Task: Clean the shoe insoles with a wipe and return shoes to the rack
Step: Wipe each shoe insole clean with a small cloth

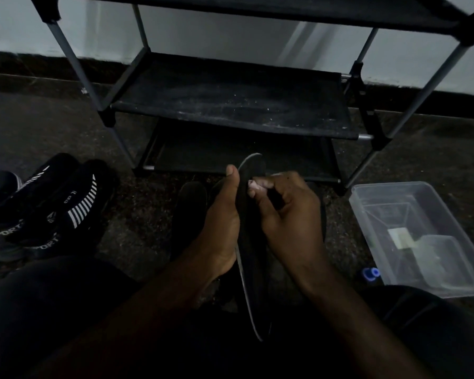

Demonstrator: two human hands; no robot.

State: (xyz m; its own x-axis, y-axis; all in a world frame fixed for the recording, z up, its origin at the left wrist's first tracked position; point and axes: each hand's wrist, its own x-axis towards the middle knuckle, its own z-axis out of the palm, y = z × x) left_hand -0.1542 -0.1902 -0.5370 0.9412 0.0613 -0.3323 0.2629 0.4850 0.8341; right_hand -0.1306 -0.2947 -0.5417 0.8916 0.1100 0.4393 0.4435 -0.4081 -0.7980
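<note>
A long black insole (251, 269) stands on edge between my hands, low in the middle of the view. My left hand (220, 222) grips it from the left, thumb up along its edge. My right hand (285, 214) has its fingers curled against the insole's right face, pinching a small pale scrap that looks like a wipe (251, 184). Another dark insole (190, 212) lies on the floor just left of my hands. A pair of black shoes with white stripes (63, 203) sits on the floor at the left. The black shoe rack (230, 105) stands straight ahead, its shelves bare.
A clear plastic box (416, 236) holding small items sits on the floor at the right. A blue cap (370, 274) lies beside its near left corner. Another shoe (0, 181) shows at the far left edge. My dark-clothed knees fill the bottom.
</note>
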